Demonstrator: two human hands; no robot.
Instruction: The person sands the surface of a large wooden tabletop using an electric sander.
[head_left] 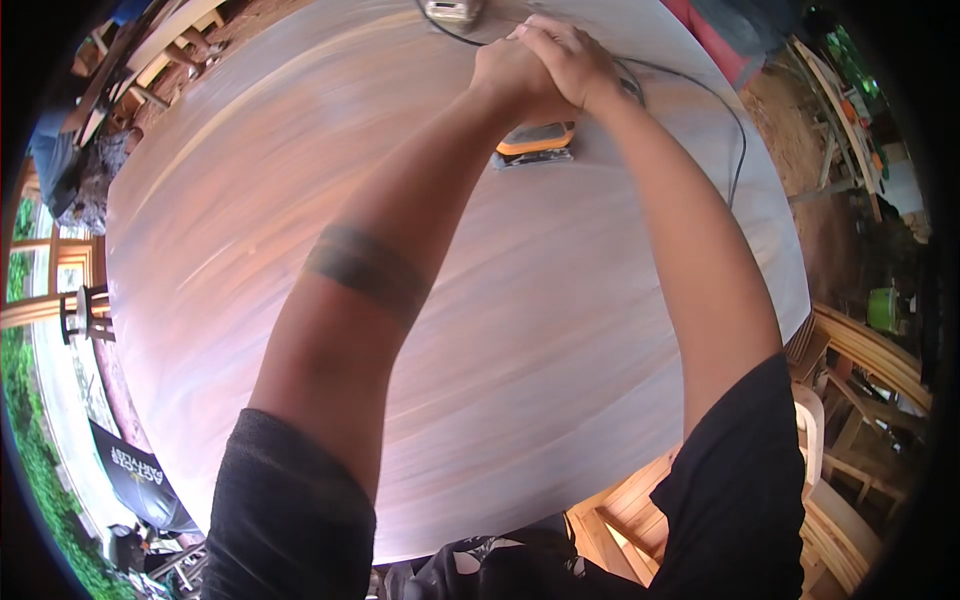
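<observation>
An orange and dark electric sander sits flat on a large wooden tabletop with streaky reddish-brown grain. My left hand is closed over the top of the sander. Over and beside it, my right hand presses down, its fingers curled across the left one. Between them the two hands hide most of the sander's body; only its front edge and pad show. A dark power cord loops out to the right from behind my right hand.
Another greyish tool lies at the tabletop's far edge, partly cut off. Wooden chair frames crowd the lower right. A dark stool stands at left, and a person is beyond the upper left edge. A green container stands at right.
</observation>
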